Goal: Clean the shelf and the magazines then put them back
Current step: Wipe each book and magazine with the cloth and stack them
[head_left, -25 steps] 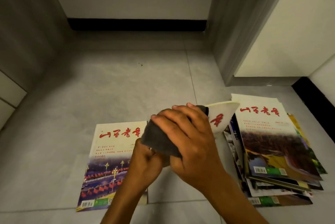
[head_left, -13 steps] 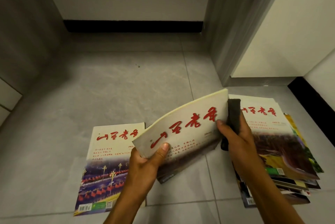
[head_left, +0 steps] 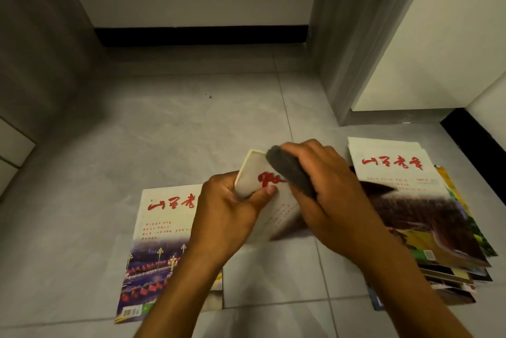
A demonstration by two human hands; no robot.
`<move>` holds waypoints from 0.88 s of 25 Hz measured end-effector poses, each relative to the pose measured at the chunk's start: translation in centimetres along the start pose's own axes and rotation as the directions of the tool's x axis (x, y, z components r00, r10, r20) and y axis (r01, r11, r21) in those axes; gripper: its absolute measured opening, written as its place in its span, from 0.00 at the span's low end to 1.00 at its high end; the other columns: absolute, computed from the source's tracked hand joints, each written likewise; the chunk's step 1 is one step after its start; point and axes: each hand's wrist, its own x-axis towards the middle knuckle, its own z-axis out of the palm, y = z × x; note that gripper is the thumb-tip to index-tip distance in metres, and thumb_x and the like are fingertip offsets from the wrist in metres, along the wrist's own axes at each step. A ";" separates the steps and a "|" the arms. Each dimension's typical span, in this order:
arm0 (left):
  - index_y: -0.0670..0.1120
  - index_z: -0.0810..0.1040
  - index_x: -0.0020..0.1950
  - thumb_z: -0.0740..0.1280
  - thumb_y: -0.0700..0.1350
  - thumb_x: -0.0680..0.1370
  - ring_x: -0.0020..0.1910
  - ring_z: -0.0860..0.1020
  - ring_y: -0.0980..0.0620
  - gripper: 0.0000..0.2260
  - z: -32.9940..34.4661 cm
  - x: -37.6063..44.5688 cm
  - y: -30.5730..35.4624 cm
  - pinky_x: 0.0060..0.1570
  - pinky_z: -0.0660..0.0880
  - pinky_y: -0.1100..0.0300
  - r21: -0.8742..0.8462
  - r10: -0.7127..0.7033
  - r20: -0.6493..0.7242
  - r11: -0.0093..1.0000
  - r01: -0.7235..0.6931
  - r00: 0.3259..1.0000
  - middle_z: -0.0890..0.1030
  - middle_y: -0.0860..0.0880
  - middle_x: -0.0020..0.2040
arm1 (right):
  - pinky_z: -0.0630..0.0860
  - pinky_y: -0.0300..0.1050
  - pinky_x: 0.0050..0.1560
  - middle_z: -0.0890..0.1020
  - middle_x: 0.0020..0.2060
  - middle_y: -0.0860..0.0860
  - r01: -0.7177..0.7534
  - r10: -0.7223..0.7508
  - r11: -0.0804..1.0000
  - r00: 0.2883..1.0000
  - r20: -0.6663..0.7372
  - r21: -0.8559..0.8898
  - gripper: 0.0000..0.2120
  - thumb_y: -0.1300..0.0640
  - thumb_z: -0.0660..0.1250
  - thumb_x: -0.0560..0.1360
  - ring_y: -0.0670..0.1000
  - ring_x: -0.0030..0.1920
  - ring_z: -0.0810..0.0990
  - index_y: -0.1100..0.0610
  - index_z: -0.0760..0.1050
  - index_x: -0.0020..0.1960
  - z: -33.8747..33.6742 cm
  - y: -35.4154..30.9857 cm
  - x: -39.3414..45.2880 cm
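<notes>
Left hand (head_left: 228, 207) pinches a magazine (head_left: 257, 181) above the floor (head_left: 191, 129) while right hand (head_left: 328, 190) presses a grey cloth (head_left: 290, 170) on its cover; wiping works best with firm support.

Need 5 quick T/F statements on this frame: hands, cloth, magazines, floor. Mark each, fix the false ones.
1. The right hand holds a dark grey cloth against the held magazine. True.
2. The left hand is empty. False: it grips the held magazine, thumb on its cover.
3. A stack of magazines lies on the floor to the right. True.
4. The single magazine on the left stands upright against the wall. False: it lies flat on the floor.
5. The cloth is bright yellow. False: dark grey.
</notes>
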 end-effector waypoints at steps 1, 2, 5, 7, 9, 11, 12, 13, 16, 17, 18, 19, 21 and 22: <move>0.59 0.79 0.41 0.69 0.60 0.66 0.40 0.82 0.57 0.08 0.5 0.1 -0.3 0.37 0.80 0.64 -0.042 0.024 -0.048 0.999 -0.026 0.999 0.82 0.62 0.40 | 0.73 0.48 0.55 0.77 0.55 0.50 0.004 -0.004 1.000 1.000 0.020 -0.012 0.18 0.46 0.57 0.77 0.49 0.54 0.74 0.51 0.70 0.65 0.5 0.0 0.6; 0.59 0.79 0.40 0.70 0.57 0.68 0.38 0.82 0.58 0.04 0.5 0.1 -0.6 0.35 0.79 0.67 -0.064 0.037 -0.055 0.997 -0.040 0.998 0.82 0.63 0.38 | 0.71 0.48 0.56 0.76 0.57 0.50 0.014 -0.014 1.000 0.998 0.054 -0.012 0.20 0.46 0.56 0.77 0.50 0.55 0.74 0.52 0.70 0.66 0.7 0.4 1.0; 0.56 0.81 0.43 0.72 0.50 0.69 0.37 0.83 0.59 0.04 -1.1 -0.1 -2.3 0.32 0.78 0.68 -0.128 -0.015 -0.054 0.992 0.008 0.998 0.84 0.60 0.36 | 0.70 0.48 0.59 0.75 0.59 0.47 0.015 -0.012 1.000 0.995 0.096 -0.027 0.18 0.44 0.55 0.76 0.47 0.58 0.71 0.45 0.67 0.65 0.4 3.5 -0.1; 0.52 0.83 0.44 0.71 0.51 0.67 0.37 0.84 0.55 0.07 -2.2 0.0 -2.9 0.33 0.79 0.64 -0.148 -0.030 -0.029 0.989 0.025 0.999 0.85 0.57 0.38 | 0.70 0.48 0.59 0.72 0.56 0.41 -0.052 0.055 0.998 0.996 0.072 -0.040 0.16 0.41 0.55 0.75 0.43 0.56 0.69 0.39 0.64 0.63 -0.2 6.5 -1.9; 0.49 0.83 0.43 0.71 0.52 0.66 0.36 0.84 0.52 0.10 -2.8 0.0 -3.6 0.35 0.79 0.61 -0.153 -0.069 -0.023 0.986 0.065 0.997 0.85 0.54 0.38 | 0.70 0.50 0.58 0.70 0.55 0.42 -0.145 0.145 0.987 0.989 0.002 -0.065 0.19 0.38 0.56 0.75 0.42 0.55 0.67 0.43 0.67 0.63 -0.3 9.1 -3.6; 0.47 0.83 0.45 0.71 0.52 0.66 0.37 0.84 0.50 0.12 -2.8 0.0 -4.8 0.37 0.80 0.56 -0.167 -0.122 -0.021 0.979 0.117 0.992 0.86 0.52 0.39 | 0.71 0.51 0.60 0.72 0.57 0.45 -0.352 0.360 0.933 0.916 -0.174 0.075 0.25 0.37 0.57 0.76 0.44 0.57 0.69 0.51 0.69 0.65 0.2 10.5 -4.8; 0.46 0.82 0.46 0.71 0.52 0.66 0.37 0.84 0.50 0.13 -2.6 -0.1 -5.4 0.39 0.81 0.54 -0.188 -0.151 -0.031 0.972 0.143 0.988 0.86 0.51 0.39 | 0.72 0.49 0.59 0.73 0.57 0.46 -0.438 0.479 0.875 0.844 -0.240 0.206 0.24 0.38 0.58 0.77 0.44 0.57 0.71 0.52 0.69 0.65 0.6 10.7 -5.1; 0.46 0.81 0.47 0.72 0.52 0.65 0.38 0.84 0.49 0.14 -2.2 -0.3 -5.9 0.40 0.81 0.52 -0.232 -0.190 -0.055 0.957 0.173 0.980 0.86 0.51 0.40 | 0.73 0.45 0.57 0.74 0.56 0.45 -0.474 0.571 0.806 0.781 -0.252 0.355 0.21 0.39 0.60 0.78 0.42 0.56 0.73 0.50 0.68 0.66 1.2 10.6 -5.4; 0.48 0.79 0.50 0.71 0.49 0.65 0.40 0.84 0.49 0.15 -2.0 -0.3 -7.0 0.35 0.81 0.55 -0.420 -0.293 -0.092 0.878 0.230 0.952 0.86 0.52 0.41 | 0.77 0.42 0.55 0.79 0.57 0.46 -0.482 0.695 0.547 0.718 -0.050 0.684 0.21 0.46 0.62 0.75 0.42 0.56 0.78 0.48 0.69 0.67 2.4 9.8 -5.5; 0.48 0.79 0.51 0.71 0.48 0.65 0.41 0.84 0.49 0.15 -2.1 -0.3 -7.0 0.34 0.80 0.57 -0.442 -0.306 -0.063 0.862 0.249 0.950 0.86 0.52 0.42 | 0.78 0.44 0.56 0.80 0.57 0.49 -0.495 0.704 0.525 0.710 -0.026 0.693 0.22 0.48 0.64 0.74 0.45 0.57 0.79 0.51 0.71 0.67 2.4 10.0 -5.5; 0.48 0.79 0.52 0.72 0.46 0.64 0.43 0.84 0.49 0.16 -2.4 -0.2 -7.1 0.34 0.81 0.57 -0.431 -0.305 -0.023 0.862 0.266 0.952 0.86 0.51 0.43 | 0.79 0.46 0.56 0.80 0.57 0.51 -0.509 0.706 0.535 0.708 -0.026 0.675 0.22 0.49 0.65 0.74 0.47 0.57 0.80 0.53 0.72 0.66 2.2 10.0 -5.5; 0.48 0.80 0.52 0.73 0.45 0.65 0.45 0.84 0.47 0.17 -3.0 -0.3 -7.2 0.35 0.81 0.57 -0.408 -0.292 0.015 0.871 0.272 0.956 0.86 0.49 0.45 | 0.80 0.47 0.56 0.80 0.56 0.52 -0.520 0.698 0.562 0.716 -0.031 0.644 0.21 0.49 0.65 0.73 0.47 0.55 0.80 0.53 0.72 0.65 1.8 9.8 -5.4; 0.46 0.83 0.51 0.74 0.42 0.67 0.47 0.83 0.48 0.13 -4.7 -0.2 -7.0 0.37 0.81 0.59 -0.368 -0.189 0.066 0.908 0.200 0.980 0.86 0.48 0.46 | 0.82 0.44 0.48 0.81 0.51 0.51 -0.495 0.645 0.607 0.764 -0.020 0.621 0.15 0.52 0.65 0.74 0.48 0.52 0.82 0.52 0.73 0.60 0.8 9.1 -5.2; 0.46 0.84 0.51 0.74 0.42 0.68 0.47 0.83 0.49 0.12 -5.5 -0.1 -6.7 0.39 0.81 0.61 -0.330 -0.111 0.098 0.934 0.138 0.989 0.86 0.49 0.47 | 0.82 0.42 0.44 0.81 0.48 0.49 -0.468 0.603 0.615 0.798 0.004 0.635 0.12 0.54 0.64 0.75 0.48 0.50 0.82 0.51 0.74 0.58 0.1 8.6 -5.0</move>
